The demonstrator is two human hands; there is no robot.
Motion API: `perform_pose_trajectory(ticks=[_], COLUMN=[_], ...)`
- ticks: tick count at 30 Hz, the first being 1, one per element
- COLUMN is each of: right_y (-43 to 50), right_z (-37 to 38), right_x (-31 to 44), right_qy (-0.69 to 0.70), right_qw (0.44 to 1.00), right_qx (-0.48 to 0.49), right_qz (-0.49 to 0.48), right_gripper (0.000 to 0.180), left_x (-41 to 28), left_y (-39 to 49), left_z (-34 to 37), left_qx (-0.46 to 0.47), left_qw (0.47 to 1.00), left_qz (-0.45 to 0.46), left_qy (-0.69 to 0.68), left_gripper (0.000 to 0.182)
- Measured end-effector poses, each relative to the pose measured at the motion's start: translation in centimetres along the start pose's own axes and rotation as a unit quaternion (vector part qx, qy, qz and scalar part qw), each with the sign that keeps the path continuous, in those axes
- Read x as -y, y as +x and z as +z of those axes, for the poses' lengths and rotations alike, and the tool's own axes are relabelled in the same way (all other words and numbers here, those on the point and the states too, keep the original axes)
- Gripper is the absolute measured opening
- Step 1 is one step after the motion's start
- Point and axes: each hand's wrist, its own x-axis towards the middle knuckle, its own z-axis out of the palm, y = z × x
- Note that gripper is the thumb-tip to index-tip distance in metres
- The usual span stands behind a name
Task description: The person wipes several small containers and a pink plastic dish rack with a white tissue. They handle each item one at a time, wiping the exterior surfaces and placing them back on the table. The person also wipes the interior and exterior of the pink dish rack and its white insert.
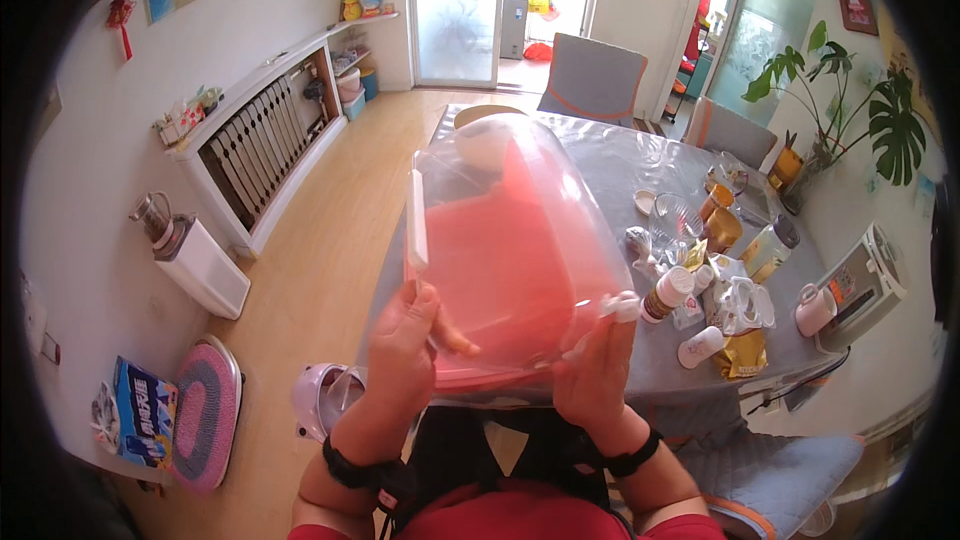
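A large clear plastic cover [525, 135], domed and see-through, is tilted up in front of me. Red plastic [487, 262], seemingly a tray or box, shows through it and along its near edge. My left hand [405, 341] grips the cover's left side, just below a long white latch or handle [418, 221]. On the other side, my right hand [596, 367] holds the near right corner, fingers extended up against a white fitting [621, 305]. Both hands are slightly blurred. A round tan item [487, 116] lies behind the cover, partly seen through it.
Right of the cover, the grey-covered table [585, 136] carries a white bottle [670, 291], a glass bowl [675, 217], amber-coloured jars [722, 229], packets and a pink mug [814, 309]. Chairs [592, 75] stand around it. A lilac bin-like container [326, 397] sits at lower left.
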Motion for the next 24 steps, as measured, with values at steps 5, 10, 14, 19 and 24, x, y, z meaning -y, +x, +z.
perform_pose_trajectory(ticks=[5,10,14,19,24], right_y=[-1.0,3.0,8.2,15.1,17.5], right_z=[0.1,-3.5,-7.6,-7.3,-7.8], right_x=[0.0,-0.7,-1.7,-2.3,-1.6], right_qy=[-0.001,0.014,0.088,0.196,0.146], right_qw=[0.999,0.996,0.995,0.961,0.930], right_qx=[-0.022,-0.054,-0.019,0.178,0.330], right_qz=[0.042,-0.064,-0.039,0.085,0.072], right_gripper=[0.043,0.028,0.020,0.023,0.018], left_x=[1.0,1.2,1.1,1.1,0.9], left_y=[0.0,0.6,1.0,1.5,1.9], left_z=[2.1,2.8,3.2,4.6,5.7], left_qx=[0.083,0.123,0.165,0.183,0.251], left_qw=[0.993,0.990,0.984,0.981,0.959], left_qz=[0.052,0.064,0.069,0.067,0.098], left_qy=[-0.059,-0.039,-0.020,-0.001,0.091], left_gripper=[0.027,0.029,0.026,0.030,0.038])
